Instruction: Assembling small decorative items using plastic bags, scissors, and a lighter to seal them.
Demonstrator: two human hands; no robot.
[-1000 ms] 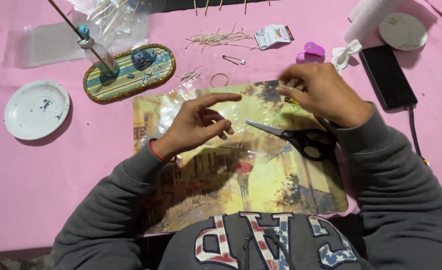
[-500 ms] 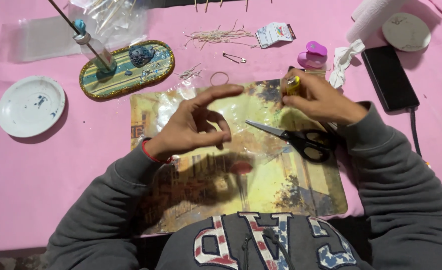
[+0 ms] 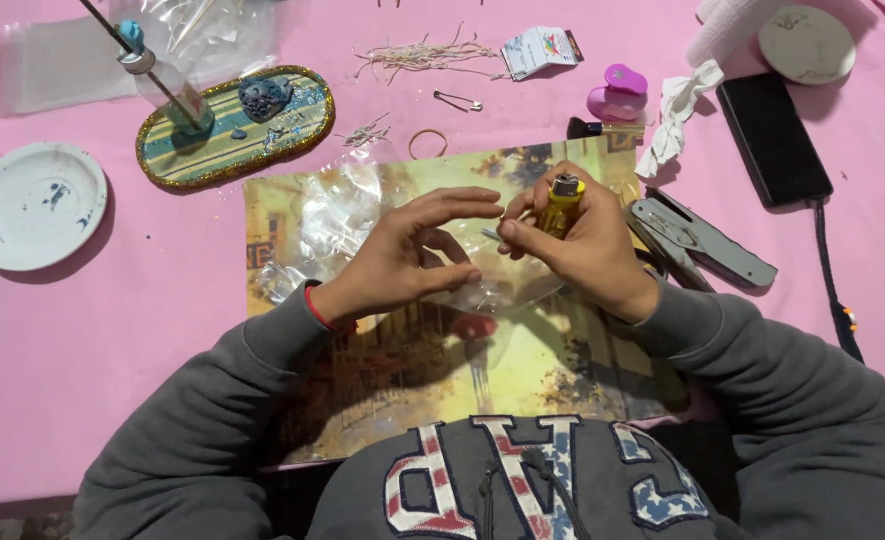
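Observation:
My right hand (image 3: 587, 245) grips a yellow lighter (image 3: 560, 205) upright over a printed picture mat (image 3: 522, 370) on the pink table. My left hand (image 3: 417, 255) rests on a sheet of clear plastic film (image 3: 337, 215) that lies crumpled on the mat, its fingers curved and pinching the film's edge near the lighter. The two hands nearly touch at the fingertips. Black-handled scissors lie mostly hidden under my right wrist.
A grey stapler (image 3: 697, 240) lies right of the mat, a black phone (image 3: 770, 135) with a cable beyond it. An oval glittery tray (image 3: 232, 125) with a small bottle, a white dish (image 3: 32, 205), a pink punch (image 3: 617, 92), a safety pin (image 3: 457, 100) and thin sticks (image 3: 422, 55) are around.
My right hand has picked up the yellow lighter and brought it left to meet my left hand, covering the scissors. My left hand stays on the plastic film.

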